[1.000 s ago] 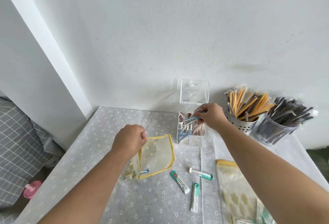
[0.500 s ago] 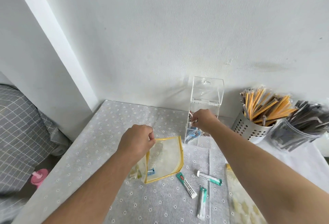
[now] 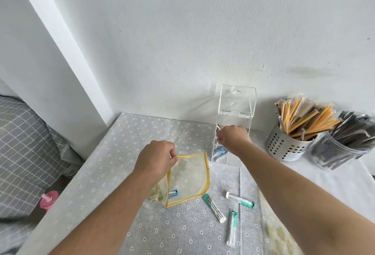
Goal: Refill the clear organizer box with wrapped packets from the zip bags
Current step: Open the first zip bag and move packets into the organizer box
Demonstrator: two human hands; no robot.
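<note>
Pinching the yellow-trimmed zip bag (image 3: 190, 175) by its top edge, the left hand (image 3: 156, 159) props it up; the film looks limp, so the stiffer trim is the place to grip. A blue packet (image 3: 173, 194) shows inside. At one o'clock from the bag the right hand (image 3: 233, 138) reaches into the clear organizer box (image 3: 233, 119), few packets at its bottom; whether it grips one I cannot tell. Three teal packets (image 3: 214, 207), likely light and slick, lie at five o'clock.

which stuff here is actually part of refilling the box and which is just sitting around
In the job: clear organizer box; yellow-edged zip bag, pinched by the left hand; right hand at the box; three loose teal packets; second zip bag.
Lying about: perforated holder of orange sticks; clear tub of dark sachets; pink cup; checked bedding.
</note>
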